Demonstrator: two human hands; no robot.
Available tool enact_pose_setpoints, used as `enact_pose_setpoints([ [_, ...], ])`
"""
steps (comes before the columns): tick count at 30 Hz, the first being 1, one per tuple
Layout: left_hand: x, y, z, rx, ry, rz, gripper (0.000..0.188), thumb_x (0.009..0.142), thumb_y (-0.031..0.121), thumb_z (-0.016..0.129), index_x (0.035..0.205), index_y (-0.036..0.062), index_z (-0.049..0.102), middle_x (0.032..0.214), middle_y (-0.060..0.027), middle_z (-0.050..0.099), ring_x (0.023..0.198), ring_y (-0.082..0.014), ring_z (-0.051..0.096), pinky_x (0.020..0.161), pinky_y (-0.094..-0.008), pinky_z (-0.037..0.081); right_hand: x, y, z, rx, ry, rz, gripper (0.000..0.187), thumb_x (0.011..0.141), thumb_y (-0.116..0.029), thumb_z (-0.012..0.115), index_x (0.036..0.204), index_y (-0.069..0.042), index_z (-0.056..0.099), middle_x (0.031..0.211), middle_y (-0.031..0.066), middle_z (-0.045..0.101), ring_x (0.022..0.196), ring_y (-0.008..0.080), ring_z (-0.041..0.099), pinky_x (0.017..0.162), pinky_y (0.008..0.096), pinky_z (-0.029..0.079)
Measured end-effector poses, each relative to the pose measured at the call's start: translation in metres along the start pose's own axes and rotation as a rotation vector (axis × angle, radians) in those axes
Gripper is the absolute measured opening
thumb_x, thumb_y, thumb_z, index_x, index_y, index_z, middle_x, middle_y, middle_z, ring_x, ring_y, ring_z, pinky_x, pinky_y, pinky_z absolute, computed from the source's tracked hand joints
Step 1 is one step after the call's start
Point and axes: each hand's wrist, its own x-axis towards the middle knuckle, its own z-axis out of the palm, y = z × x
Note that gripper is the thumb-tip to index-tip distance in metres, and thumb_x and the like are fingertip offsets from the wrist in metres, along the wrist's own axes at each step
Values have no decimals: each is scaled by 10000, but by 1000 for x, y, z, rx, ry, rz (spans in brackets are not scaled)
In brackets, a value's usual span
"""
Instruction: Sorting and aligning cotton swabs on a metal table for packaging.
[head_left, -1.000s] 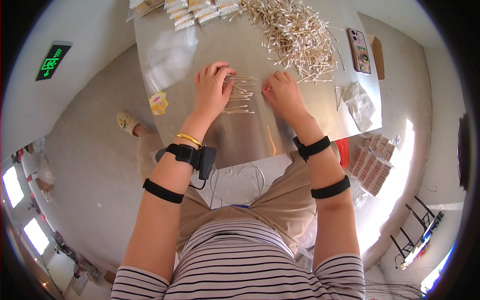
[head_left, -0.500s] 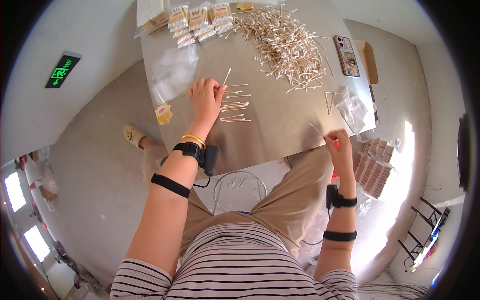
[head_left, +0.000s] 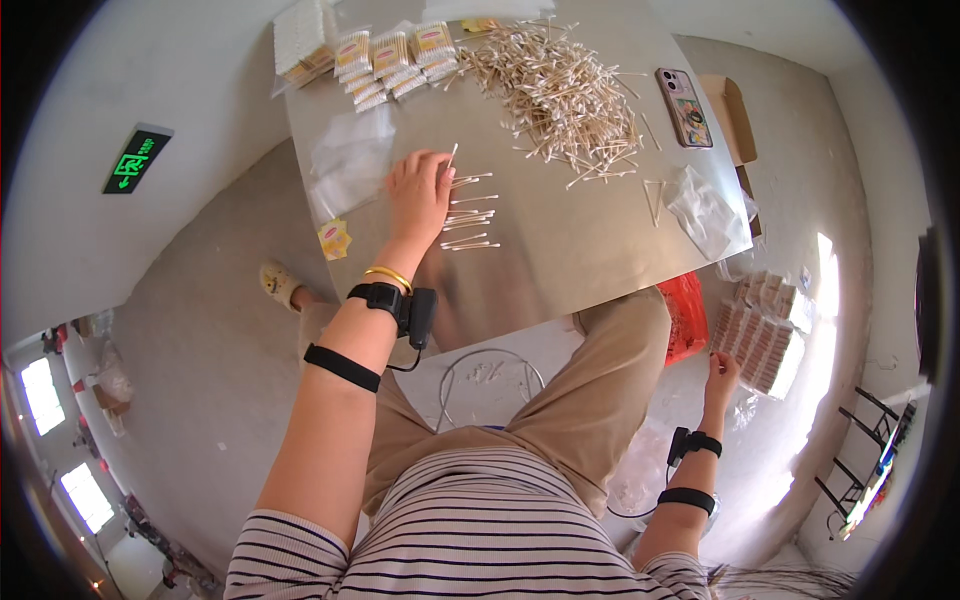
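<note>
My left hand [head_left: 420, 193] rests on the steel table [head_left: 560, 250], fingers bent around one cotton swab [head_left: 451, 156] that sticks up from them. Right beside it lies a small row of sorted cotton swabs [head_left: 468, 215]. A big loose heap of cotton swabs [head_left: 560, 90] covers the far middle of the table. My right hand [head_left: 722, 368] hangs low to the right, below the table, fingers loose, close to a stack of packed swab boxes [head_left: 758, 330] on the floor. It holds nothing that I can see.
Filled swab packets [head_left: 385, 60] lie at the table's far left, empty clear bags [head_left: 345, 160] near them and another clear bag [head_left: 705, 210] at right. A phone [head_left: 683, 107] and an open cardboard box [head_left: 738, 110] sit far right. A red bag [head_left: 686, 315] hangs under the table edge.
My right hand left the swabs on the table, swung to the right edge and dropped down beside my leg toward the floor boxes. My left hand stayed by the sorted row.
</note>
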Motion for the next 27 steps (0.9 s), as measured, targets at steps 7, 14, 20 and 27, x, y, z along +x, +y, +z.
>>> enact_pose_setpoints([
  [7,5,0,6,-73,-103,44,237,887,34,594,1076,152,676,1063,-31,602,1035,-271,553,917,-423,400,10,-55,20,135,-27,-59,97,899,-100,666,931,-8,677,851,98,637,755,203,572,722,322,474],
  [14,-20,1,-4,-240,-287,126,232,890,3,570,1042,132,688,1033,-47,610,991,-289,565,934,-436,407,16,-199,34,326,-147,-299,75,897,-41,645,960,-13,675,907,110,628,819,219,597,757,316,478],
  [20,-43,28,-17,-37,-178,182,442,974,267,562,1377,92,515,1425,-133,495,1343,-346,441,1154,-529,268,20,-327,91,375,-251,-587,103,857,-50,656,950,-27,694,932,124,651,920,293,606,829,383,490],
  [27,-69,30,-10,137,-317,185,682,1002,482,453,1518,50,341,1587,-162,313,1461,-348,305,1206,-580,148,35,-423,197,173,-209,-946,330,855,-94,616,1180,-36,629,1290,152,587,1186,340,545,1001,427,453],
])
